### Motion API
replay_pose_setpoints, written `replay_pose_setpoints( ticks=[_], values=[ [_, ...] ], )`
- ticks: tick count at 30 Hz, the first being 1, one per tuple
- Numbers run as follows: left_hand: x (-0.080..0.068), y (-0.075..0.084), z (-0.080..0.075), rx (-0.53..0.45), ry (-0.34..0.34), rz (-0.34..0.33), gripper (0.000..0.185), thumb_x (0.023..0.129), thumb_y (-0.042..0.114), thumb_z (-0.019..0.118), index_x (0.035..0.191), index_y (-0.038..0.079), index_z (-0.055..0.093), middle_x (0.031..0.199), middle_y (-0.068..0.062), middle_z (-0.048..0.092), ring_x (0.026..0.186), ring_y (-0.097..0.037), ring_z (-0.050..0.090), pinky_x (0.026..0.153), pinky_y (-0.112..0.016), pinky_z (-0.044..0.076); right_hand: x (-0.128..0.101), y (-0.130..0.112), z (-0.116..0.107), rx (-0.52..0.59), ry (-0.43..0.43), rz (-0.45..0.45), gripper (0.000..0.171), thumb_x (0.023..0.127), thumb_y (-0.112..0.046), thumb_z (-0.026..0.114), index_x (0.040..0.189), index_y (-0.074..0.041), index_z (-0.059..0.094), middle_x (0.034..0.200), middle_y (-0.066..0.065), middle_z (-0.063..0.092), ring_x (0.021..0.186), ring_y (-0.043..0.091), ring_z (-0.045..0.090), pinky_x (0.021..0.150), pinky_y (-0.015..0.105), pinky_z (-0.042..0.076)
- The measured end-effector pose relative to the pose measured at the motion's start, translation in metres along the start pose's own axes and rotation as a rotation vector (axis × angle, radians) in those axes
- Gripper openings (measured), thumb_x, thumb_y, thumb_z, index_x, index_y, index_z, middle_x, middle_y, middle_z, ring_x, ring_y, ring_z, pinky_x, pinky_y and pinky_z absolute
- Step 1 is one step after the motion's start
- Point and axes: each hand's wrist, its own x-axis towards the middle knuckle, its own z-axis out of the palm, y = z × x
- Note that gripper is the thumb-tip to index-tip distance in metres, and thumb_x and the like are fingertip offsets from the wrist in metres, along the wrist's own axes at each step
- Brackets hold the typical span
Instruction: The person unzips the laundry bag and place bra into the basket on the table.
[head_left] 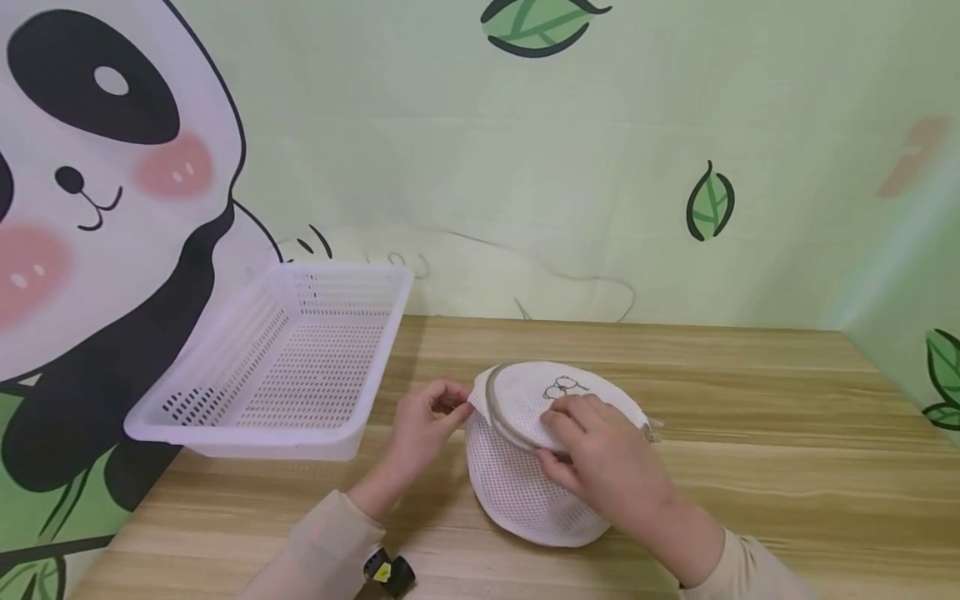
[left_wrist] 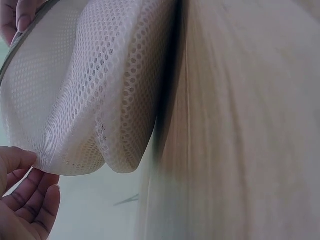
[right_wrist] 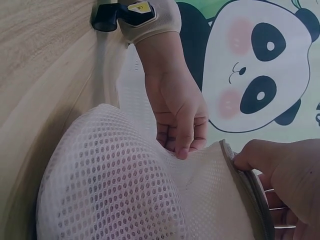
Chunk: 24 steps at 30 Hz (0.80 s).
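Note:
A white mesh laundry bag point(head_left: 517, 492), round and puffed out, stands on the wooden table. Its top carries a small line drawing, and a grey zipper point(right_wrist: 250, 197) runs around that top. My left hand point(head_left: 422, 425) pinches the mesh at the bag's left side between thumb and fingers, drawing it out to a corner, as the left wrist view shows. On the near side of the top, my right hand point(head_left: 611, 458) grips the zippered edge, thumb on one face and fingers on the other. Whatever is inside the bag is hidden.
A white perforated plastic basket point(head_left: 345, 442) stands on the left of the table point(head_left: 750, 483). Behind the table rises a pale green wall point(head_left: 420, 125) printed with a panda and leaves. A small black device point(head_left: 390, 573) is strapped at my left wrist.

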Motion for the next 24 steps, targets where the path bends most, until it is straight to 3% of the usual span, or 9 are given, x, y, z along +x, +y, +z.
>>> replay_pose_setpoints(
  ticks=[8, 15, 22, 24],
  values=[
    [0.0004, -0.0036, 0.0004, -0.015, -0.003, 0.024, 0.007, 0.079, -0.002, 0.071, 0.085, -0.001, 0.068, 0.078, -0.014, 0.07, 0.067, -0.007, 0.058, 0.067, -0.018, 0.05, -0.0002, 0.0031, -0.0009, -0.014, 0.068, 0.008, 0.02, 0.071, -0.016, 0.074, 0.086, -0.003, 0.068, 0.089, 0.008, 0.066, 0.082, 0.022, 0.066, 0.074, 0.032, 0.057],
    [-0.0005, -0.0041, 0.0004, -0.03, 0.0, 0.037, 0.007, 0.08, -0.003, 0.071, 0.086, 0.0, 0.068, 0.079, -0.014, 0.069, 0.069, -0.008, 0.059, 0.068, -0.02, 0.051, -0.0007, 0.0034, -0.0008, -0.024, 0.104, -0.006, 0.015, 0.08, -0.017, 0.063, 0.081, -0.003, 0.067, 0.087, 0.008, 0.066, 0.077, 0.02, 0.065, 0.068, 0.03, 0.057],
    [-0.0009, -0.0049, 0.001, -0.017, -0.003, 0.049, 0.008, 0.079, -0.003, 0.071, 0.086, 0.0, 0.067, 0.08, -0.014, 0.07, 0.07, -0.011, 0.061, 0.069, -0.021, 0.052, -0.0005, 0.004, -0.0035, -0.044, 0.143, 0.026, 0.038, 0.097, -0.024, 0.04, 0.079, -0.003, 0.066, 0.083, 0.007, 0.065, 0.068, 0.016, 0.065, 0.055, 0.024, 0.055],
    [-0.0013, -0.0053, 0.001, -0.011, -0.003, 0.052, 0.008, 0.079, -0.003, 0.071, 0.086, -0.001, 0.067, 0.08, -0.014, 0.07, 0.071, -0.012, 0.061, 0.069, -0.021, 0.052, -0.0004, 0.0054, -0.0058, -0.032, 0.159, 0.059, 0.035, 0.097, -0.023, 0.043, 0.08, -0.002, 0.066, 0.082, 0.007, 0.064, 0.065, 0.015, 0.064, 0.052, 0.022, 0.054]
  ],
)
